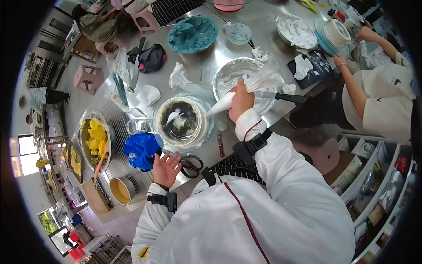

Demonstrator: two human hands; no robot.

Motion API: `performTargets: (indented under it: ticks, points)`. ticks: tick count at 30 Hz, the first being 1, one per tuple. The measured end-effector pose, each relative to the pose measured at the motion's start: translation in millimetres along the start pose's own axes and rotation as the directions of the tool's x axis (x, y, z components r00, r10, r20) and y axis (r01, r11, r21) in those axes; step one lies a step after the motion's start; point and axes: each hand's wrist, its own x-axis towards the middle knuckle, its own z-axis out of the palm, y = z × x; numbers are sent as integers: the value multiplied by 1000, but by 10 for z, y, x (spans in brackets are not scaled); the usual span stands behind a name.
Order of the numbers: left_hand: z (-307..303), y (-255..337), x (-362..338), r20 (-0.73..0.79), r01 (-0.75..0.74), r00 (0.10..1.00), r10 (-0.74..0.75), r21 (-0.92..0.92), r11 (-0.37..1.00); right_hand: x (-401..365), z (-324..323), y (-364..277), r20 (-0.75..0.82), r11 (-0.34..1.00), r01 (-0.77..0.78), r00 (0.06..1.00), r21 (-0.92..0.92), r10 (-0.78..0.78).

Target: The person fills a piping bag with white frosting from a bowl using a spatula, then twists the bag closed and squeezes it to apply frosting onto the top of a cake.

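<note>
My right hand (241, 101) is wrapped round a white piping bag (222, 104), whose tip points left at the rim of a round cake form (181, 121). The form's top is dark and speckled, with a small white dab of cream on it, and it stands on a clear turntable (161, 143). Palm up, with fingers spread, my left hand (166, 169) is beside the turntable's near edge and holds nothing. Next to it are a blue bag (141, 150) and dark-handled scissors (191, 166). Behind my right hand, a metal bowl (218, 79) holds white cream and a black-handled spatula (290, 97).
A bowl of teal cream (192, 34) and a bowl of white cream (296, 31) stand farther back. On the left are a yellow-filled bowl (96, 138) and a round tin (121, 191). A person at the right (373, 92) handles another white form (337, 33).
</note>
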Motion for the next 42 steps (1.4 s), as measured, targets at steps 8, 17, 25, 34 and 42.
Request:
performTargets:
  ticks: [8,17,25,34,42]
  points:
    - [47,-31,-74,-24,-31,999,29,-90,995,-20,-45,-11,-12,999,-29,1000,-16,29]
    - [-5,12,-18,-10,-66,998,65,-104,992,-32,10,-46,-15,999,-25,1000,-29,25]
    - [82,27,-34,-22,-57,998,56,-81,995,21,5,-23,-12,1000,-10,1000,-21,10]
    - [95,25,-29,-34,-71,997,67,-130,989,6,28,-52,-28,1000,-8,1000,-14,8]
    - [86,26,-11,-35,-66,997,62,-142,988,15,23,-53,-7,1000,13,1000,-16,-13]
